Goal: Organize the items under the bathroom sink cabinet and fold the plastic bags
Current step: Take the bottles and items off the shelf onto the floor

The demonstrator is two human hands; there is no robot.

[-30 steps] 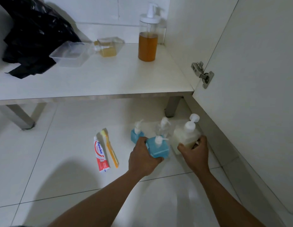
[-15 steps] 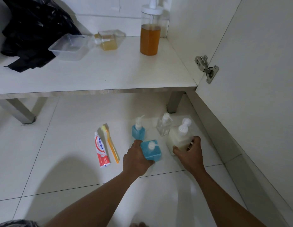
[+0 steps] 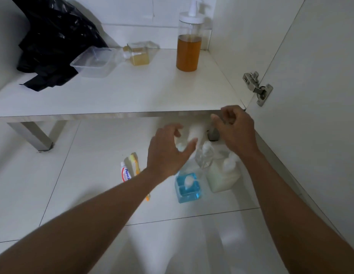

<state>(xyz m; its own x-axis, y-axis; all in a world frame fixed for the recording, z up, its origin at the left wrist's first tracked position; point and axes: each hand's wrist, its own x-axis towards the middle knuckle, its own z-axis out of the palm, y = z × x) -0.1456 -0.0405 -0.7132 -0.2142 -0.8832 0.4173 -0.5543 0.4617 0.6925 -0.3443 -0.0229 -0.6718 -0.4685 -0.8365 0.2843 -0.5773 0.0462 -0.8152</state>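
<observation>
Left hand [image 3: 168, 153]: fingers spread and slack, holding nothing; hovers over the floor tiles [image 3: 33, 190], just in front of the shelf [image 3: 116, 91] front edge.
Right hand [image 3: 236, 131]: fingers loosely curled, nothing seen in them; at the shelf's front right corner.
Blue bottle [image 3: 187, 188]: upright on the floor, nearer the camera than the left hand, apart from it.
Milky bottle [image 3: 221, 177]: just right of the blue bottle, untouched.
Clear bottle [image 3: 205, 157]: behind those two, between the hands; blurred.
Toothpaste [image 3: 125, 173], toothbrush [image 3: 135, 164]: side by side on the floor, left of the left wrist.
Black plastic bag [image 3: 53, 40]: crumpled at the shelf's back left corner, clear tub [image 3: 93, 62] against it.
Amber dispenser [image 3: 189, 46]: upright at the shelf's back right corner.
</observation>
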